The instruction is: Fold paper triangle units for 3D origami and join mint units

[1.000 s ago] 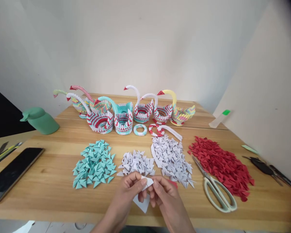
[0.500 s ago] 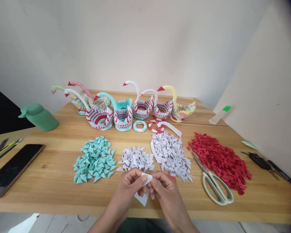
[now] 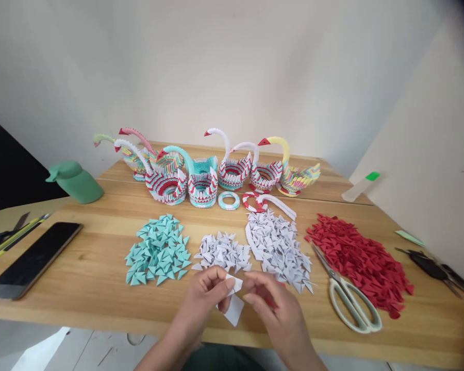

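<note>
Between its thumb and fingers, my left hand (image 3: 209, 294) pinches a small folded white paper piece (image 3: 235, 284). My right hand (image 3: 272, 304) is just to the right of that piece, thumb and index finger apart, with nothing seen between them. A flat white paper slip (image 3: 234, 312) shows below the folded piece, partly behind my left fingers. Something red (image 3: 268, 299) lies partly hidden behind my right hand. Just beyond my hands is a small pile of folded white paper triangles (image 3: 225, 251).
A larger white triangle pile (image 3: 280, 247), a teal pile (image 3: 160, 252) and a red pile (image 3: 361, 260) spread across the wooden table. Scissors (image 3: 351, 299) lie at right, a phone (image 3: 33, 260) at left. Several paper swans (image 3: 166, 185), paper rings (image 3: 229, 201) and a green pitcher (image 3: 75, 181) stand farther back.
My right hand has let go of the folded paper piece and moved slightly right, its fingers parting. My left hand still pinches it. The whole view has shifted a little.
</note>
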### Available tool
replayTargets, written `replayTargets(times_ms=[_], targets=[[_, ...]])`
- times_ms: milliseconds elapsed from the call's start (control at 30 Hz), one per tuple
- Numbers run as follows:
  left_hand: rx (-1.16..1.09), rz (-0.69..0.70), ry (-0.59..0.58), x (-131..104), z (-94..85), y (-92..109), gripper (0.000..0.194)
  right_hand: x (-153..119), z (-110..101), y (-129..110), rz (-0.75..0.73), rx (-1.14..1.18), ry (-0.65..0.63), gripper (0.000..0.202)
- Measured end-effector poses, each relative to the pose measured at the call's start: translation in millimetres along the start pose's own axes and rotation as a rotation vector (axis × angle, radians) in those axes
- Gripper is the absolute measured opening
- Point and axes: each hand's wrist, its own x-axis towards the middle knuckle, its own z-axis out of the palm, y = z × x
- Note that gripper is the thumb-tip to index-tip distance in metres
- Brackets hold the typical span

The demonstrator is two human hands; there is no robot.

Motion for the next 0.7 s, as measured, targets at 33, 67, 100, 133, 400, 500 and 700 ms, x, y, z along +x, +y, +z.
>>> replayTargets(times_ms=[33, 67, 100, 133, 400, 500, 700], targets=[[-0.033, -0.014, -0.005, -0.8, -1.2, 1.4, 0.038, 0.7, -4.1, 0.2, -0.111, -0.087, 0.020, 0.014], [-0.060, -0.025, -0.009, -1.5, -1.9, 2.6, 0.038, 1.9, -7.5, 0.0, -0.222, -0.157, 0.033, 0.014], [-0.083, -0.037, -0.013, -2.1, -2.1, 3.4, 0.037, 3.5, -9.9, -0.8, -0.332, -0.207, 0.041, 0.013], [-0.100, -0.051, -0.018, -2.5, -1.8, 4.0, 0.037, 5.5, -11.5, -2.2, -0.434, -0.241, 0.043, 0.014], [-0.179, -0.127, -0.090, -5.0, 3.1, 3.8, 0.034, 19.0, -16.0, -13.7, -0.825, -0.354, 0.006, 0.020], [-0.162, -0.132, -0.108, -5.1, 2.6, 4.1, 0.034, 20.4, -20.1, -11.6, -0.866, -0.388, -0.018, 0.020], [0.049, -0.074, -0.118, -0.3, 0.2, 4.7, 0.035, 21.8, -23.2, -6.1, -0.828, -0.477, -0.065, 0.023]])
